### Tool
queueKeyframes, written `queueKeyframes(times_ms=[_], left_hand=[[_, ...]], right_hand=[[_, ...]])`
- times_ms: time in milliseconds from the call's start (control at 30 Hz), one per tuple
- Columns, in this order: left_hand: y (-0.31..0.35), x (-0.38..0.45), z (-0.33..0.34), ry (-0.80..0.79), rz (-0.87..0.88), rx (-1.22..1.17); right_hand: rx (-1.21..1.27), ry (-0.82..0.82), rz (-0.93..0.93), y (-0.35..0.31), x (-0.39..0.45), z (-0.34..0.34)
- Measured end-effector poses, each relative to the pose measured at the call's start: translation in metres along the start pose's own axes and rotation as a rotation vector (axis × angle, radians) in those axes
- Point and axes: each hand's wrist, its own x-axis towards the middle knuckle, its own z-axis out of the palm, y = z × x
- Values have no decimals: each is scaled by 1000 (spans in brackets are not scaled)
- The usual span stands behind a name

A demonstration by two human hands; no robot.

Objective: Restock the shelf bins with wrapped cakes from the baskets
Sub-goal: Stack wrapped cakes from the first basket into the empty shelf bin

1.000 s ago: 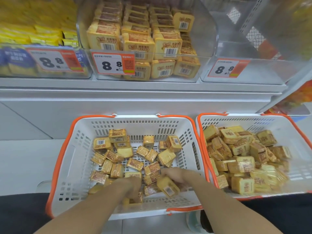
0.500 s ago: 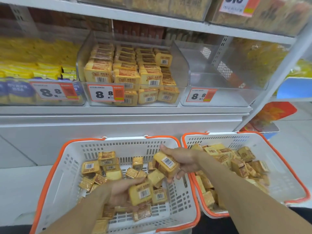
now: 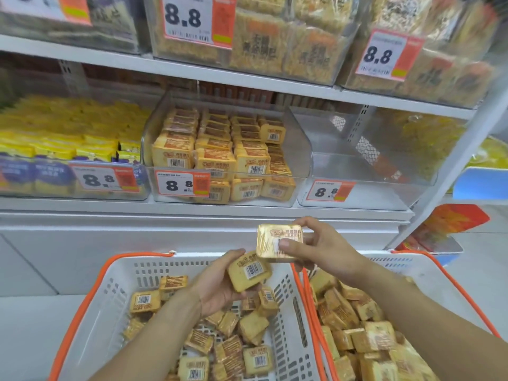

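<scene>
My left hand (image 3: 217, 287) grips one yellow wrapped cake (image 3: 248, 272) with a barcode label, raised above the left basket (image 3: 121, 273). My right hand (image 3: 321, 248) pinches a second wrapped cake (image 3: 272, 240), a little higher and touching the first. Both are held below the shelf edge. The left basket holds several loose cakes (image 3: 228, 345); the right basket (image 3: 428, 273) is fuller. The middle clear shelf bin (image 3: 298, 149) is stacked with the same cakes (image 3: 220, 155). To its right stands a clear bin (image 3: 357, 166) with nothing in it.
A bin of yellow and purple packets (image 3: 63, 158) fills the left of the shelf. The upper shelf (image 3: 192, 72) carries bins of other wrapped snacks with 8.8 price tags. A white shelf upright (image 3: 450, 166) slants along the right side.
Both hands have risen out of the left basket, each with a cake, and come together in front of the shelf. My view has tilted upward, showing the upper shelf.
</scene>
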Motion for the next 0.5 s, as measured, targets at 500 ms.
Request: queueKeyframes(times_ms=[500], left_hand=[[55, -32, 37, -352, 122, 185]], right_hand=[[-46, -94, -120, -22, 14, 18]])
